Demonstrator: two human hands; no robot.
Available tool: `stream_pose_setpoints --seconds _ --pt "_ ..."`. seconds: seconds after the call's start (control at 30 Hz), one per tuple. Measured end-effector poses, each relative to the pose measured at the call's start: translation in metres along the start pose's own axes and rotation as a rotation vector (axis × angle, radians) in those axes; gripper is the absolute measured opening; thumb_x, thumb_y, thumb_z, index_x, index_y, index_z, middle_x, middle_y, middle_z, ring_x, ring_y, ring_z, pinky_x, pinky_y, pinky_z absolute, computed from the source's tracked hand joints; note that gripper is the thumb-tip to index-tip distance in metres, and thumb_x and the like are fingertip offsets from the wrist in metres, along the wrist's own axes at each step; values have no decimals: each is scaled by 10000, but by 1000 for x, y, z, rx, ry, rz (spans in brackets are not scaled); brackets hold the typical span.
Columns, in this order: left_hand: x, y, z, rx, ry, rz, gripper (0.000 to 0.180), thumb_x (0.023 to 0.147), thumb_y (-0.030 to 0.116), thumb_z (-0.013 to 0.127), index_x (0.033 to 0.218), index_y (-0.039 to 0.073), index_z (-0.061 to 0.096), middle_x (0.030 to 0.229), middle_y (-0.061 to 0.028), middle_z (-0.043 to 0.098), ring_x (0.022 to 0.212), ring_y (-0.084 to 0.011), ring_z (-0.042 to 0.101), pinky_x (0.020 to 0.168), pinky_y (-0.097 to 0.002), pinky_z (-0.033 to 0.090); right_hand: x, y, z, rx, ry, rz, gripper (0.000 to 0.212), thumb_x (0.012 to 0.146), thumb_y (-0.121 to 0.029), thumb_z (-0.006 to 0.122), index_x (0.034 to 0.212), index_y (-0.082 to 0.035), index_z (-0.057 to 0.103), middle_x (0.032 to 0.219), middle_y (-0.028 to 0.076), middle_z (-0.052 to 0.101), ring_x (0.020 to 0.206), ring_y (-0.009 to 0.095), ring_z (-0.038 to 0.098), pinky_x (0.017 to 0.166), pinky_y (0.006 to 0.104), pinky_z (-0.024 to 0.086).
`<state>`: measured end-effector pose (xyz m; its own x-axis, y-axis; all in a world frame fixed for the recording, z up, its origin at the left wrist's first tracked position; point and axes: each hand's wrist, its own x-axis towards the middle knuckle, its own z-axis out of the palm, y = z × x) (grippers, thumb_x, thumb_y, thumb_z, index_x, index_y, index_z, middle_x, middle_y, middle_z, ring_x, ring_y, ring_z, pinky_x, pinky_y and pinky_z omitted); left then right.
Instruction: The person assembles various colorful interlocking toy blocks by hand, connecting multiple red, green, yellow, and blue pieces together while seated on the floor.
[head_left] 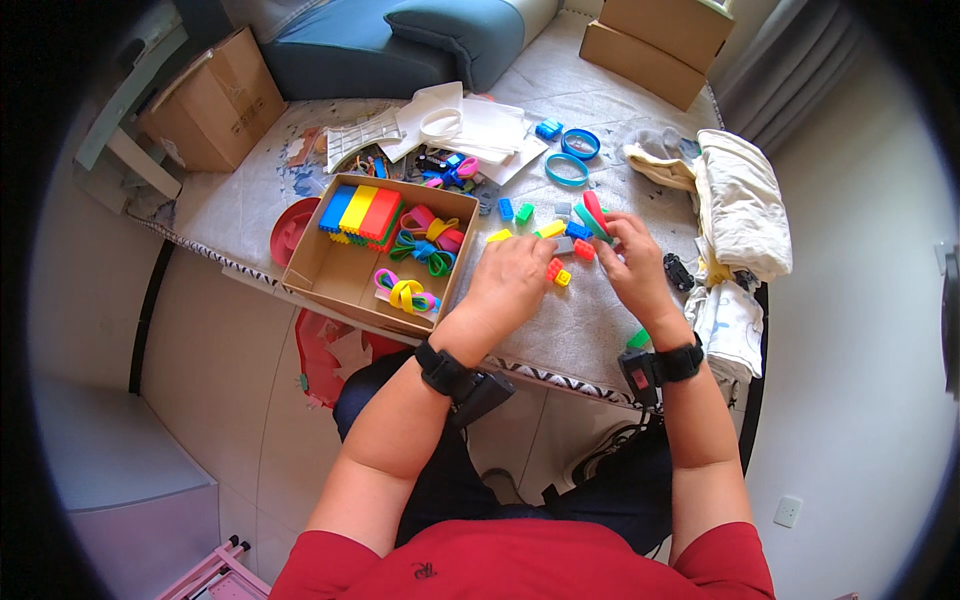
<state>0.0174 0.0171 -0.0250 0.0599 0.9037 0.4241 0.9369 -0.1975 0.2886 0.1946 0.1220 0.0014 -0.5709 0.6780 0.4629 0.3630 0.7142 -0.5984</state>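
Observation:
My right hand [635, 262] is closed in a pinch around red and teal silicone wristbands [592, 213], above loose toy bricks. My left hand [510, 278] is beside them, palm down, its fingers drawn together and partly hidden. A grey toy brick [562, 244] lies at its fingertips; whether they grip it is unclear. Orange and yellow bricks [558, 273] sit just under that hand. Between the hands are a blue brick [577, 230], a red brick [584, 250] and a yellow brick [551, 229]. Green bricks [524, 213] lie farther back.
Left of my hands, a cardboard box [335, 285] holds stacked coloured bricks [364, 212] and several tied wristband bundles [408, 293]. Blue wristbands [567, 170], white papers [480, 130] and a red bowl [287, 232] lie around it. Folded cloths [745, 205] and a black toy car [679, 272] are right.

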Motion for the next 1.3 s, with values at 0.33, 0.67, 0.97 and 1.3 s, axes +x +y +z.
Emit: stream_pose_setpoints --seconds 0.33,0.67,0.97,1.3 --pt "3 31 -15 -552 -42 162 746 806 120 744 1445 81 361 1267 -197 557 1163 -333 575 959 -414 470 -69 -9 -24 784 -259 404 172 958 -161 556 968 -1 620 863 21 633 750 84 561 685 242 462" --pt "-4 36 -5 -513 -374 37 564 863 210 700 1373 167 462 1050 -119 675 912 -300 670 776 -398 536 -79 11 -26 350 -109 433 250 932 -98 584 1152 8 637 851 67 665 757 104 612 660 266 494" --pt "-4 27 -1 -372 -262 73 298 873 217 673 1154 136 617 962 -92 707 877 -274 689 734 -383 548 -66 25 -47 -60 114 215 315 852 -111 655 1144 4 622 1044 167 614 903 294 613 762 356 499" --pt "-4 34 4 -393 -250 103 230 880 223 661 1087 126 640 905 -81 702 835 -271 688 715 -379 545 -119 -3 -48 -313 -168 191 411 701 -204 788 987 -43 540 1018 161 521 999 366 493 871 435 418"
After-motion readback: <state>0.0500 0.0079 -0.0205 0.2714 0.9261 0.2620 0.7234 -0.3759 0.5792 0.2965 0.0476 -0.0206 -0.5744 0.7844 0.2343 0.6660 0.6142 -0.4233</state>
